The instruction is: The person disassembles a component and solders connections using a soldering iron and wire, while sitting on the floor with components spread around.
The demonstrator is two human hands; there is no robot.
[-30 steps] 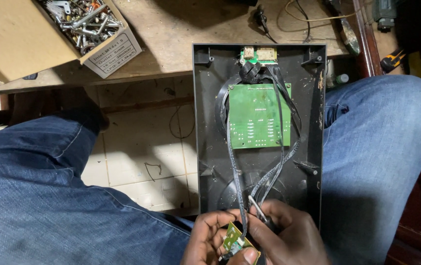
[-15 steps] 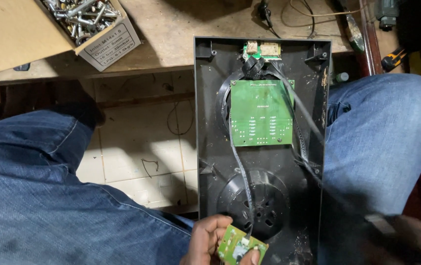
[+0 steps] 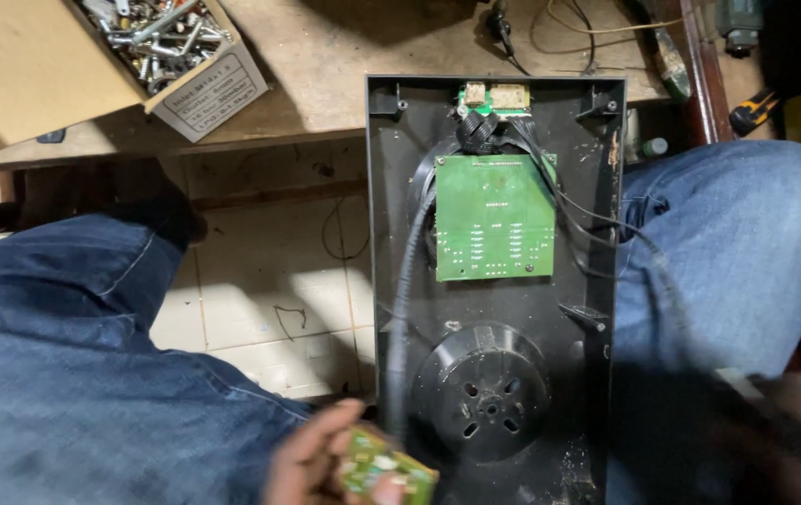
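A black plastic housing lies open across my lap, one end leaning on the wooden bench. Inside it sit a large green circuit board, a round black vented mount and black wires with a grey ribbon cable. The cable runs down to a small green circuit board, which my left hand grips at the bottom edge of the view. My right hand is blurred at the lower right, away from the housing. Whether it holds anything is unclear.
A cardboard box of loose screws and bolts stands on the wooden bench at upper left. Cables and a yellow-handled tool lie at upper right. My jean-clad legs flank the housing, with tiled floor between them.
My right hand has let go of the small board and wires and swung out to the lower right. My left hand still holds the small board.
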